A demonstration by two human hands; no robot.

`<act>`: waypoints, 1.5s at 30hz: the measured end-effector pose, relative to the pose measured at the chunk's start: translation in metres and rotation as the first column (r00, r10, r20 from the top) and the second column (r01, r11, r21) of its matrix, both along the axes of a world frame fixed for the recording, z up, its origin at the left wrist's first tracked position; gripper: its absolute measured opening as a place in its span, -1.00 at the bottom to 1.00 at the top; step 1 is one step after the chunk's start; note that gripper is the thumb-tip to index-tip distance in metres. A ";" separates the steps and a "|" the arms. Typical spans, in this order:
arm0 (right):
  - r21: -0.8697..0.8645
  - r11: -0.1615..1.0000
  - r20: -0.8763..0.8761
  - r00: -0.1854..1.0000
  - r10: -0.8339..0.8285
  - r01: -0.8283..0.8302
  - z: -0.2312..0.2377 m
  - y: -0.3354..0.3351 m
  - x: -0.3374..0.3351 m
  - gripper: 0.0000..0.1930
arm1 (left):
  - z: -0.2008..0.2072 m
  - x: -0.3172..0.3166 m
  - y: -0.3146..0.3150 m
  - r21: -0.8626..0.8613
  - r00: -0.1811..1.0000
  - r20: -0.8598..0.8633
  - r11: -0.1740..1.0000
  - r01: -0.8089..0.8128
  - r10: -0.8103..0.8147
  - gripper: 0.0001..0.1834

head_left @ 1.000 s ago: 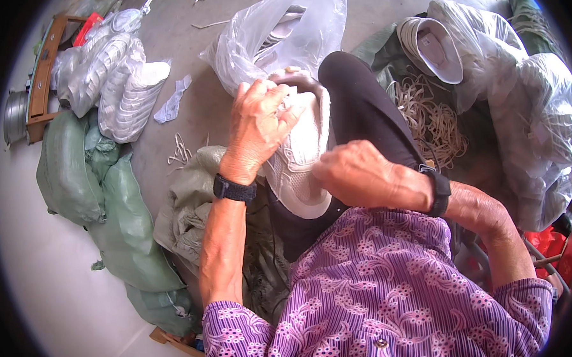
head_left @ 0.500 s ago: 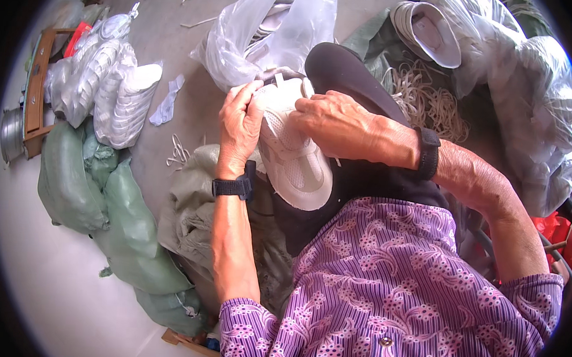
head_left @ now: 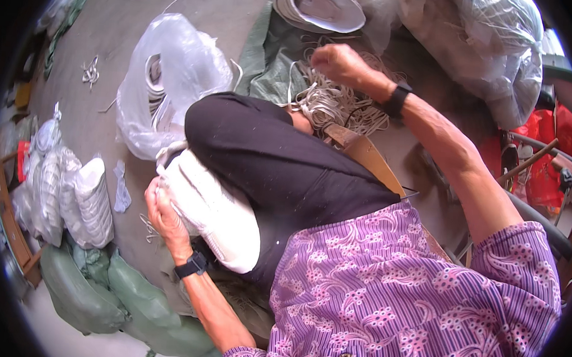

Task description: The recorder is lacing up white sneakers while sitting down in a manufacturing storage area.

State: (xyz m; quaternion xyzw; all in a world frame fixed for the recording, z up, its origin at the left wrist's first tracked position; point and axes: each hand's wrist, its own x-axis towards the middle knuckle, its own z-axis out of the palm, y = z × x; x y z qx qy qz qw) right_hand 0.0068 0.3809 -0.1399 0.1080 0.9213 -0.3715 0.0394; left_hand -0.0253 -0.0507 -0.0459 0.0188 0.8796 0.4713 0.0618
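My left hand point(head_left: 164, 213) is closed on a white shoe point(head_left: 223, 217), gripping it near its opening. The shoe rests against my lap, its rounded toe end toward my body. My right hand point(head_left: 345, 63) is away from the shoe, above a heap of off-white shoelaces point(head_left: 331, 104) on the right. Its fingers are curled in, and whether a lace is in them I cannot make out. A clear plastic bag point(head_left: 205, 63) with stacked white shoe pieces point(head_left: 155, 93) inside stands just beyond my knee.
Stacked white shoe parts point(head_left: 319, 11) lie beyond the laces, beside large clear bags point(head_left: 476, 53). Green sacks point(head_left: 83, 288) and bagged white pieces point(head_left: 93, 202) line the left. Red bags point(head_left: 539, 157) and metal bars stand at the right. Loose laces point(head_left: 91, 71) lie on the floor.
My right hand has left the shoe and moved right, over the lace heap. My left hand keeps the shoe, now turned and lower left in view. The whole view has swung to the right.
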 end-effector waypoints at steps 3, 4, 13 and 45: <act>0.012 1.000 0.265 0.964 0.003 -0.006 -0.059 0.005 0.028 -0.83 | 0.001 0.002 0.003 -0.001 0.999 0.035 1.000 -0.024 0.024 -0.55; 0.051 0.999 0.340 0.940 -0.014 -0.004 -0.067 -0.004 0.038 -0.82 | 0.003 0.006 0.000 0.003 0.998 0.040 0.998 -0.056 0.056 -0.53; 0.077 0.996 0.609 0.790 -0.075 0.035 -0.144 -0.028 0.093 -0.78 | 0.004 0.011 0.018 0.042 0.985 0.159 0.996 -0.076 0.069 -0.37; -0.675 0.730 -0.306 0.862 -0.404 0.102 0.130 0.099 0.003 -0.88 | 0.083 0.000 0.055 -0.272 0.963 -0.243 0.961 0.046 -0.115 -0.75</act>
